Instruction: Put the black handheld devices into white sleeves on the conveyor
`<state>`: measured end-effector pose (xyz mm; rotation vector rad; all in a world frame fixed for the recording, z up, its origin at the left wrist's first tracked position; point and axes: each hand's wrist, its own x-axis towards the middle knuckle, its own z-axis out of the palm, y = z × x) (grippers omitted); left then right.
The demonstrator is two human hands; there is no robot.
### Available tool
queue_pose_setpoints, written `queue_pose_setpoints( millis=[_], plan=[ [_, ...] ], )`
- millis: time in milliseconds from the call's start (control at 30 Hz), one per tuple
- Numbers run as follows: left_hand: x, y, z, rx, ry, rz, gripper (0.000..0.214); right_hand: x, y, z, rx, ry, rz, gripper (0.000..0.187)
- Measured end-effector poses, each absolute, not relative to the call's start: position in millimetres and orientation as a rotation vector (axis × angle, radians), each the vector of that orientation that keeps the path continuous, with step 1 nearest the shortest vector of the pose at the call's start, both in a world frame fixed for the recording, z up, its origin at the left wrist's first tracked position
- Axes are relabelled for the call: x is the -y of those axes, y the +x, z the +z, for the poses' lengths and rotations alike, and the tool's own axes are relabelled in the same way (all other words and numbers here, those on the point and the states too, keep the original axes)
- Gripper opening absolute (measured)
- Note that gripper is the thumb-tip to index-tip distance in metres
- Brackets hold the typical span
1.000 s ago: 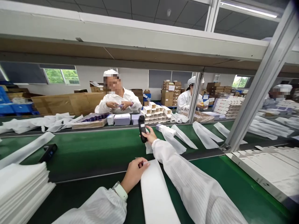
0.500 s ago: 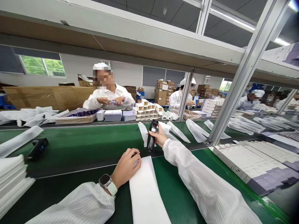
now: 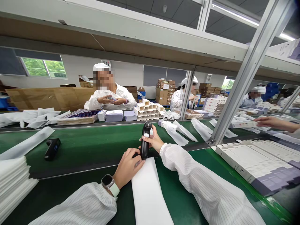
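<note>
My right hand (image 3: 156, 140) grasping a black device (image 3: 144, 150), at 12 o'clock from the white strip (image 3: 150, 193); my left hand (image 3: 126, 167) curled at the strip's far end, whether gripping I cannot tell.

The right hand (image 3: 154, 139) holds a black device (image 3: 145, 143) nearly upright beside the left hand (image 3: 127, 167)

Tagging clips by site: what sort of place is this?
Probably a factory packing line: a long green belt, stacked open cartons and a person in a white cap and coat across the line.
</note>
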<state>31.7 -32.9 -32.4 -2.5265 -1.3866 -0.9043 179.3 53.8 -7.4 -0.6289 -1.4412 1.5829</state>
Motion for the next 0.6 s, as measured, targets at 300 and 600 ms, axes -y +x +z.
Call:
queue_pose_setpoints(
  millis=[300,600],
  plan=[
    [31.5,30.7,-33.1,1.547,-2.57,-1.149,0.025,-49.6,176.5,0.0,1.365,-0.659,1.58,0.071],
    [29.2,28.7,-18.0,1.672,-2.373,-1.525,0.024,-48.0,170.8,-12.6,1.71,-0.685,1.578,0.031]
  ],
)
